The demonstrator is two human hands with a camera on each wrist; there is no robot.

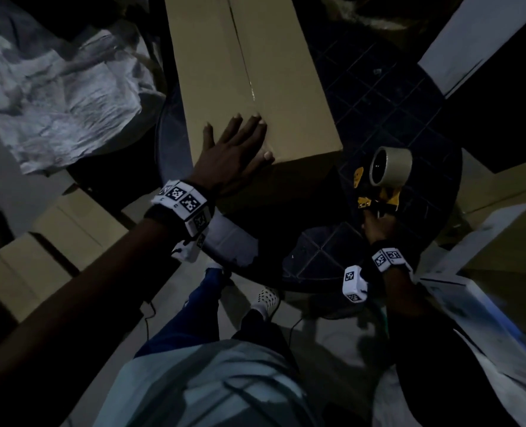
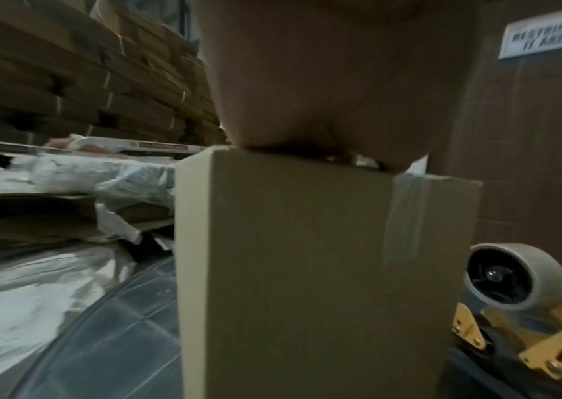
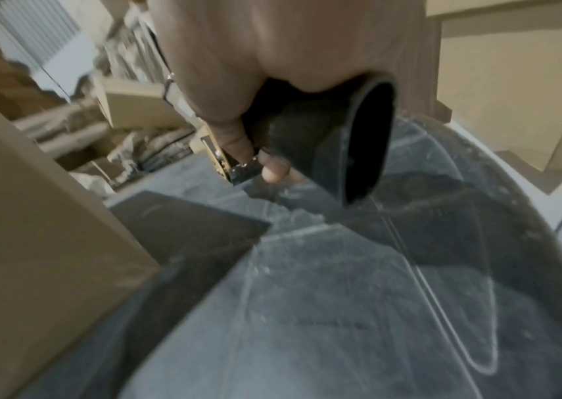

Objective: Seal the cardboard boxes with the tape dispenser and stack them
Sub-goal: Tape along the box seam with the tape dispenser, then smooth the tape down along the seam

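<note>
A round dark table (image 1: pixel 388 97) with a grid of pale lines fills the middle of the head view. A long cardboard box (image 1: pixel 249 72) lies flat on it, running from the top edge toward the centre, its near end short of the table's rim.

One long cardboard box (image 1: pixel 249 75) at upper centre, one tape dispenser (image 1: pixel 381 180) at centre right, one round table (image 1: pixel 388 97), two hands, several boxes around the edges.
</note>
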